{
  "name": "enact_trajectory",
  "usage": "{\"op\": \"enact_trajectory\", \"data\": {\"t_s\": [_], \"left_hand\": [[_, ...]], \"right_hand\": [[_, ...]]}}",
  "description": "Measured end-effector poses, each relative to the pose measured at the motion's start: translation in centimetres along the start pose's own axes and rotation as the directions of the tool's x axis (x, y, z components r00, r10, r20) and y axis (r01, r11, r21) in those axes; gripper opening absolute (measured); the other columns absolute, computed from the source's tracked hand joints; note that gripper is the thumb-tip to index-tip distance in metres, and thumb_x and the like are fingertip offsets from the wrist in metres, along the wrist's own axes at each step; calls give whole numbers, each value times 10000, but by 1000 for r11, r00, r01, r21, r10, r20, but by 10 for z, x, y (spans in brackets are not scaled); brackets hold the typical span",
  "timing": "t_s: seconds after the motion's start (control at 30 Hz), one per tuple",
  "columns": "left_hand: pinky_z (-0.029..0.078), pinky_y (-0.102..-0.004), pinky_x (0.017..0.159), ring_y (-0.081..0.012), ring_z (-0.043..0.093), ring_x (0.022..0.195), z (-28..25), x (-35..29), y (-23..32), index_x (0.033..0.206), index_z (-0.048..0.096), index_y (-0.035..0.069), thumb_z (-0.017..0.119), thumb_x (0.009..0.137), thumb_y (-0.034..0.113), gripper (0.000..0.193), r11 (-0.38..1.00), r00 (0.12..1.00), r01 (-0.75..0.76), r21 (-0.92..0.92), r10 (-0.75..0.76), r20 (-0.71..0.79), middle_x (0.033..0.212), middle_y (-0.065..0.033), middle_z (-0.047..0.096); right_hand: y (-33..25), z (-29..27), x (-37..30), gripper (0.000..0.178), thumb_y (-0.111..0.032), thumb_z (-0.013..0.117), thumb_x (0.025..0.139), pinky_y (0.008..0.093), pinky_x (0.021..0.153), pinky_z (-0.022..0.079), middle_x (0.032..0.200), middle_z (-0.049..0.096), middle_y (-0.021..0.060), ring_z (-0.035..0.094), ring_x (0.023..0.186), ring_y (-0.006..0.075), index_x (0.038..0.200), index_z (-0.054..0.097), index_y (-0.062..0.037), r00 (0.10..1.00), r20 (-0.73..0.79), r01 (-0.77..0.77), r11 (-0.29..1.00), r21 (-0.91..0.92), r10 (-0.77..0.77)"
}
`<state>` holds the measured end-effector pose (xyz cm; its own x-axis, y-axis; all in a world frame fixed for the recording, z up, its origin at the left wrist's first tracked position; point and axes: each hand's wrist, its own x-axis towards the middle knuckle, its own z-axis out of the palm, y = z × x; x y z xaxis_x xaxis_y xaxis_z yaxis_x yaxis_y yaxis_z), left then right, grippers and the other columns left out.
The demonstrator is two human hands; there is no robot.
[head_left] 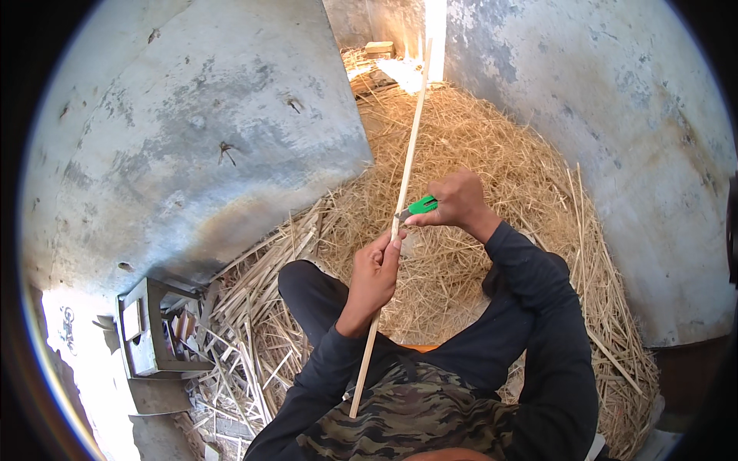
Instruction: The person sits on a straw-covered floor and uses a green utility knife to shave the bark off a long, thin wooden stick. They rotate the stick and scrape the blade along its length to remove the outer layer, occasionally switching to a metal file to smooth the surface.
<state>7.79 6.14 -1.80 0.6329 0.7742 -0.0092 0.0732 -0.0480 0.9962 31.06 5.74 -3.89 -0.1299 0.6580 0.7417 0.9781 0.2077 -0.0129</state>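
Note:
A long, thin strip of pale wood or bamboo [411, 157] runs from my lap up toward the bright gap at the back. My left hand [375, 273] is closed around its lower part, thumb and fingertips pinching it just below the blade. In my right hand [460, 201] is a green utility knife [421, 205], gripped in a fist with the thumb reaching toward the strip. The knife's blade touches the strip a little above my left fingertips. The strip's lower end rests over my camouflage-patterned clothing [407, 415].
Straw-like shavings [477, 154] cover the floor ahead. Many split strips [250, 334] lie heaped at the left, more [615, 361] at the right. Weathered grey walls [207, 115] stand close on both sides. A small wooden frame box [157, 357] holding odds and ends sits at the left.

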Motion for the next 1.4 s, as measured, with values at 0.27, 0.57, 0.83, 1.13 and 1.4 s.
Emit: {"op": "enact_trajectory", "data": {"t_s": [0.27,0.57,0.83,1.13,1.4], "left_hand": [[252,-203,498,-4,322,567,-10,-13,-5,1163,627,-9,509,1004,185,277,993,993,105,54,-108,49,660,92,391],[221,-198,479,5,293,545,-4,-53,-2,1208,594,-6,489,1014,176,286,982,977,183,-41,-177,118,636,102,356],[208,-195,484,7,280,560,-7,-76,1,1208,595,-3,486,1014,161,276,975,969,221,-10,-219,119,647,107,353],[209,-200,501,-2,277,588,-1,-111,3,1227,594,1,483,1017,173,294,964,931,267,4,-259,259,675,97,363],[329,-210,553,-16,382,659,-1,-148,16,1220,605,28,504,1010,228,307,957,864,267,109,-288,412,729,66,492]], "right_hand": [[29,38,-11,774,-868,540,659,297,336,232,364,328,-27,319,312,120,423,422,-140,983,74,-155,978,-140,166],[82,6,-5,773,-868,485,711,315,343,285,380,361,-21,369,324,120,437,460,-145,941,79,-303,921,-244,330],[103,19,-8,719,-846,500,729,263,330,212,390,354,-76,295,320,81,451,505,-182,979,12,-195,960,-202,201],[209,-9,-53,722,-788,428,829,296,340,212,428,361,-45,304,356,111,496,508,-153,733,-58,-634,648,-422,678],[281,-26,-125,850,-794,325,840,459,566,474,749,677,197,669,726,365,804,722,-44,255,-196,-909,165,-384,947]]}}
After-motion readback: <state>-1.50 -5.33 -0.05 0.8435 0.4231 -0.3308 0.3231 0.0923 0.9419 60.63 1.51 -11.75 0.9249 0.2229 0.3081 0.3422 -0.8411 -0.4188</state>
